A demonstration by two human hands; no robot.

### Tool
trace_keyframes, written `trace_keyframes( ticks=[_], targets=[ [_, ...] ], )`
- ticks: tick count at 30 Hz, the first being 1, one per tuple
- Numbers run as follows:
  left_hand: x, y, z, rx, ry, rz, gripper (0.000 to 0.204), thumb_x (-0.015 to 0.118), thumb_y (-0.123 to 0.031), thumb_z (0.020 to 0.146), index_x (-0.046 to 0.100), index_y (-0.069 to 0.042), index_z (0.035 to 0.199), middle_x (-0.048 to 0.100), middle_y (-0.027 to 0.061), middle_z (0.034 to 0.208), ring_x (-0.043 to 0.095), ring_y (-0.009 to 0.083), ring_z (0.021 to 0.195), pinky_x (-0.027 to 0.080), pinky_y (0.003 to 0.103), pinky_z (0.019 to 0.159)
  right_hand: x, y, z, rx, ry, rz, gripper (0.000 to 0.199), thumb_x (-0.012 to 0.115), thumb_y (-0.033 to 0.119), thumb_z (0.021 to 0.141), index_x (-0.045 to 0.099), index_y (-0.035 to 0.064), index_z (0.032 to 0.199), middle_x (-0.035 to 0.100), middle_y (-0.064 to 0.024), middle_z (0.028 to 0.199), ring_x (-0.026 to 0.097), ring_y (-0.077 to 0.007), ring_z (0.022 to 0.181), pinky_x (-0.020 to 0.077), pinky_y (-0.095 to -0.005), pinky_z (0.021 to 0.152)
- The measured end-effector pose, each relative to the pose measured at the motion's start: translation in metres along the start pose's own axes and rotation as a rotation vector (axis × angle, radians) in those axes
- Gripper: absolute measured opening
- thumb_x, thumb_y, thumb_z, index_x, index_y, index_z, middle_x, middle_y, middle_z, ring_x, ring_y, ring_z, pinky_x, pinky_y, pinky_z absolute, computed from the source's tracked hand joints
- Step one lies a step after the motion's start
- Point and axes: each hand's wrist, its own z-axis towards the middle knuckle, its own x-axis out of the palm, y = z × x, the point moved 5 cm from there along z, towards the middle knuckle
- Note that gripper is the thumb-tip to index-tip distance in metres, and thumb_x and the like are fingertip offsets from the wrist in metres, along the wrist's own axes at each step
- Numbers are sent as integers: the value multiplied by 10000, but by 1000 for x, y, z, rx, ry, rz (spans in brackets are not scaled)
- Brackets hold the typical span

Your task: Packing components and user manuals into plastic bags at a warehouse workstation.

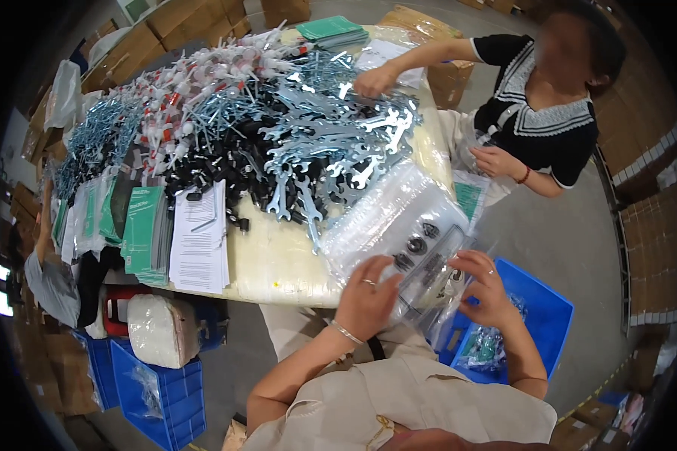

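Blue plastic crates stand on the floor at lower left, with a bulky white bundle just beside them. Right of these, on a table covered in pale yellow wrap, upright green-covered booklets stand next to a stack of white printed sheets. Behind them spreads a large mixed heap: thin silver metal rods, white and red plastic pieces, small black parts and, toward its right, flat silver open-ended wrenches. At the table's near right corner lie clear, shiny plastic bags showing dark shapes, between the wearer's hands. The left hand, slightly blurred, is at their near edge, fingers bent and parted; the right hand curls at their right side. Whether either pinches the film, I cannot tell. Below the right hand, a blue plastic bin holds small bagged items. Farther right, a co-worker in a black top reaches one hand into the wrenches.
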Motion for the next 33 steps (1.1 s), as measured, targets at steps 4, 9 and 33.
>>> trace_keyframes(
  ticks=[4,9,33],
  targets=[
    [45,-26,-4,17,241,-21,438,647,-146,698,549,-107,1123,404,165,1277,351,374,1216,289,487,1007,-3,12,-21,-8,278,-77,242,666,-13,590,506,94,737,608,-45,959,553,-244,1002,351,-479,956],
    [68,-30,-7,41,290,216,513,618,-131,672,538,-181,1177,335,159,1356,242,439,1265,145,621,1013,-13,7,-57,201,224,-164,208,652,16,671,539,59,840,548,-56,793,541,-235,814,385,-444,928],
    [24,-50,-5,-235,419,-1447,915,640,-455,752,149,-62,1416,284,137,1414,288,229,1305,229,351,1063,-117,91,73,281,-7,-52,96,613,87,795,597,4,751,507,-15,577,510,-84,547,440,-280,527]
  ],
)
